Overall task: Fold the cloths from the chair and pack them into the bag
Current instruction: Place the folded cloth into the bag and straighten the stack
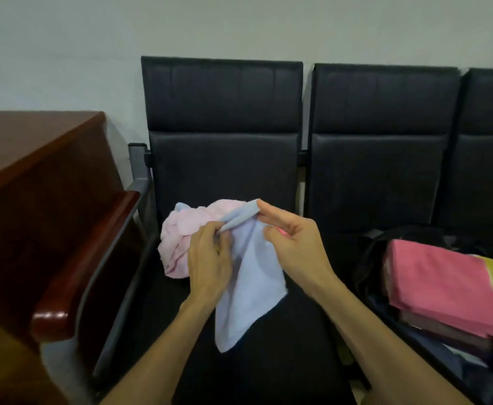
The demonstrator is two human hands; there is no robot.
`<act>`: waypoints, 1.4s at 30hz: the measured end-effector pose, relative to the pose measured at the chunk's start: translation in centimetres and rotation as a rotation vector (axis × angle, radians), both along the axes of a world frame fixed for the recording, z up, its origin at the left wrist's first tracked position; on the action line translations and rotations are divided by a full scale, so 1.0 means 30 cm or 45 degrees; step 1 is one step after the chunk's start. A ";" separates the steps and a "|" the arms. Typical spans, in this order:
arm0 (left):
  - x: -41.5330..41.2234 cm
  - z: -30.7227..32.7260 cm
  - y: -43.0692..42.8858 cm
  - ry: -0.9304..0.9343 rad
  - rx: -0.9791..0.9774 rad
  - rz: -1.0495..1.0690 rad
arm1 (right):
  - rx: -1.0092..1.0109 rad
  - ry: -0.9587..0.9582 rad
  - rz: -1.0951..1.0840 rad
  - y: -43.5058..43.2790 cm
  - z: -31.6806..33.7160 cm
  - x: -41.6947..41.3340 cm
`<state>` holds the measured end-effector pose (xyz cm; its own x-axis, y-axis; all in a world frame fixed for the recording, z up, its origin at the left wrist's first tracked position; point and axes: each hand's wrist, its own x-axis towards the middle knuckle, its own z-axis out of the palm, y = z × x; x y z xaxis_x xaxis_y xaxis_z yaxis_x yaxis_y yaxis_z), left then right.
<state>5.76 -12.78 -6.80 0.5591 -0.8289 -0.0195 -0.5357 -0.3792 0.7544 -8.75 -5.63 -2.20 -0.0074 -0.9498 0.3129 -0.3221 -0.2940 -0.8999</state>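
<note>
Left hand (208, 255): grip closed, fingers curled round the top edge of the blue cloth (251, 290).
Right hand (295, 244): narrow grip, with nearly straight fingertips pinching the upper corner of the same cloth, just right of the left hand.
Blue cloth: held up between both hands over the seat of the chair (225, 159). A short folded edge is stretched between the hands, and the rest hangs down to a point in front of the seat.
Pink cloth (178, 232): crumpled on the seat behind the left hand, toward the backrest, with a bit of light blue fabric showing at its top.
Bag (368, 258): dark, open, on the next seat to the right.
Folded cloths (435, 282): stacked in the bag, with a deep pink one on top, a darker one beneath and a yellow-green piece at the right edge.
Desk (35, 159): reddish wood, left of the chair.
Armrest (87, 258): glossy wood, between the desk and the seat.
</note>
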 end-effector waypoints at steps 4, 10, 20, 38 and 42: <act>0.061 0.142 0.172 0.035 -0.754 -0.478 | -0.143 0.041 -0.044 0.108 0.149 -0.004; 0.069 0.402 0.284 0.142 -0.895 -0.574 | -0.243 0.129 -0.171 0.264 0.291 -0.020; 0.009 0.701 0.381 1.187 -0.706 -0.639 | 0.148 0.310 0.029 0.315 0.245 -0.040; 0.030 1.047 0.509 0.489 -0.893 -0.675 | 0.416 -0.898 0.192 0.474 0.536 -0.150; 0.052 0.954 0.574 0.417 -0.716 -0.746 | 0.396 -0.996 0.292 0.580 0.735 -0.204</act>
